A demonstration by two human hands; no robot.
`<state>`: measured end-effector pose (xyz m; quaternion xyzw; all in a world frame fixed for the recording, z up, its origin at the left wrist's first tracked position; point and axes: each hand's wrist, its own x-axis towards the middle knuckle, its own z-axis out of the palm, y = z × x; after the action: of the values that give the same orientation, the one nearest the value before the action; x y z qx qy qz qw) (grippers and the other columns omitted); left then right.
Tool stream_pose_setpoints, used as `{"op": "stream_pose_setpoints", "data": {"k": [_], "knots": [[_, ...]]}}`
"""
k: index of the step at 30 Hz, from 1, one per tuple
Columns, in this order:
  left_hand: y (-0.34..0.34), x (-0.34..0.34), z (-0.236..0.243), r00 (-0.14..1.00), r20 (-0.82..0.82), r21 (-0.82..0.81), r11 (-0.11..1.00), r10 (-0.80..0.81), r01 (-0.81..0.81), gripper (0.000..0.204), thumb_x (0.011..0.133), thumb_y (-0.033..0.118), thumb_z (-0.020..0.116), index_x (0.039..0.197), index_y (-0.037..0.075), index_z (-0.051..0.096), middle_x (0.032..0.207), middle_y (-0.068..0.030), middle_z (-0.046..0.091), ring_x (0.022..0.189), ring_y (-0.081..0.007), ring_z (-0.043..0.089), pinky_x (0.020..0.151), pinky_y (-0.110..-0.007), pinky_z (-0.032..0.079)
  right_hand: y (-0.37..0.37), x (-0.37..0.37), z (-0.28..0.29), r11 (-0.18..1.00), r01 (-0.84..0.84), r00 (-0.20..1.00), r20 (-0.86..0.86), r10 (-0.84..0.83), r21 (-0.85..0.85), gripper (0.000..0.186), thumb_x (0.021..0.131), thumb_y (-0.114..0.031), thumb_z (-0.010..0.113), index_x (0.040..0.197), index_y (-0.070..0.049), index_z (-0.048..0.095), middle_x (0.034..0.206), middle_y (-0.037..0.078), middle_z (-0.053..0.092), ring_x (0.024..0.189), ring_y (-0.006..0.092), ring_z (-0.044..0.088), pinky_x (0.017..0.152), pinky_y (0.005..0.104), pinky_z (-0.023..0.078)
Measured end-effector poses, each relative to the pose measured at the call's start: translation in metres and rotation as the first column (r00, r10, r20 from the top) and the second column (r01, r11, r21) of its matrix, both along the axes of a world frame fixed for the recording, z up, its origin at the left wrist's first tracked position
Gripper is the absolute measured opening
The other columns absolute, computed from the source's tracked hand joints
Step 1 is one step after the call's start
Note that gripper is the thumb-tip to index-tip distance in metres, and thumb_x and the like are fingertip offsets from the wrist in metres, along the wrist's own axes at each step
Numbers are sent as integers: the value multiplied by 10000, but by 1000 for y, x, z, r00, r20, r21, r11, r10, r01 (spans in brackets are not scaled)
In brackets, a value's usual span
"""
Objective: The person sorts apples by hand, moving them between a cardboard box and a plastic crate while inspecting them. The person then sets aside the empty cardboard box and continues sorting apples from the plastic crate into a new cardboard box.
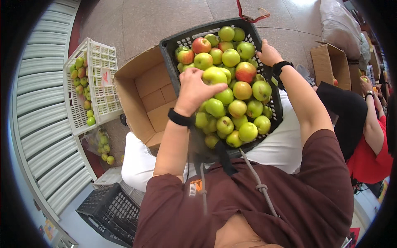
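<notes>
A black plastic crate point(167, 62) full of green and red-blushed apples point(237, 108) stands before me, close against my lap. Above the heap my left hand point(195, 93) is closed on a green apple point(214, 75), with the thumb under it and the fingers at its far left side. My right hand point(269, 54) grips the crate's right rim near the far corner, part of its fingers hidden from view. Left of the crate, touching it or nearly so, is an open cardboard box point(155, 97); brown cardboard shows inside it.
At left, a white crate point(103, 78) holds apples, and a clear bag of apples point(103, 142) lies nearer. Black crates point(111, 213) stand at lower left beside a slatted shutter point(41, 99). A person in red point(372, 153) sits at right, near another cardboard box point(324, 62).
</notes>
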<state>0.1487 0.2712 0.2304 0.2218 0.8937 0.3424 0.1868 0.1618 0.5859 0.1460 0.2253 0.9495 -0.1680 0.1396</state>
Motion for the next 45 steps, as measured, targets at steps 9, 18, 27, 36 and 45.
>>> {"op": "stream_pose_setpoints", "data": {"k": [9,18,27,36,45], "knots": [[12,105,-6,907,-319,-306,935,-276,178,575,492,368,784,926,28,619,1209,-112,443,1205,-325,304,833,-509,393,31,65,197,978,-187,982,-4,188,90,507,790,-265,591,1166,57,482,1018,224,599,827,283,616,705,362,508],[-43,114,-14,912,-409,361,914,-23,185,188,706,141,663,858,39,622,917,-87,621,946,-271,580,766,-366,474,-74,238,196,916,-333,881,-421,217,-223,320,747,-88,642,1041,11,564,909,141,614,813,214,604,744,312,473],[-209,127,-153,-96,917,-38,-153,386,-988,364,811,281,619,1108,86,536,1044,-146,555,892,-252,580,681,-472,500,-87,262,178,991,-54,654,-747,125,119,208,795,-55,584,992,11,572,1046,152,590,966,314,564,843,340,436],[-200,122,-200,-308,937,-255,-279,164,-926,528,837,175,528,1315,132,309,1362,-160,283,1227,-360,316,912,-620,362,-97,252,160,878,-110,754,-536,380,467,189,745,-106,620,925,-61,585,1063,68,594,1128,257,474,989,403,285],[-191,96,-144,107,948,186,-249,300,-951,367,769,20,467,1130,-41,452,1092,-208,504,949,-388,541,733,-600,490,-106,246,165,869,-112,743,-540,396,482,136,747,-109,616,871,-59,590,1021,60,602,1107,248,484,988,396,283]]}}
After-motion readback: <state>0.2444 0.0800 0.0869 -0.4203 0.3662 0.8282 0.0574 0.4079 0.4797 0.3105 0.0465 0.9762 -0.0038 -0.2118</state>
